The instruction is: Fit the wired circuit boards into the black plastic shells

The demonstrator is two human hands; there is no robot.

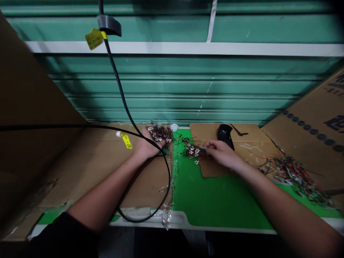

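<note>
My left hand is closed around a dense bunch of small wired electronic parts, with red and dark wires and shiny metal pieces. A green circuit board edge shows beneath it, partly hidden by a black cable. My right hand pinches the right end of a smaller cluster of wired parts, low over the green tabletop. Several silvery clips lie on top of this cluster, and thin dark leads stick out towards the left hand. The fingertips of my right hand are partly hidden.
A black cable hangs across the left side and loops over my left forearm. Cardboard covers the left of the green table. At the right lie a black rounded object and a tangled wire heap. Cardboard walls flank both sides.
</note>
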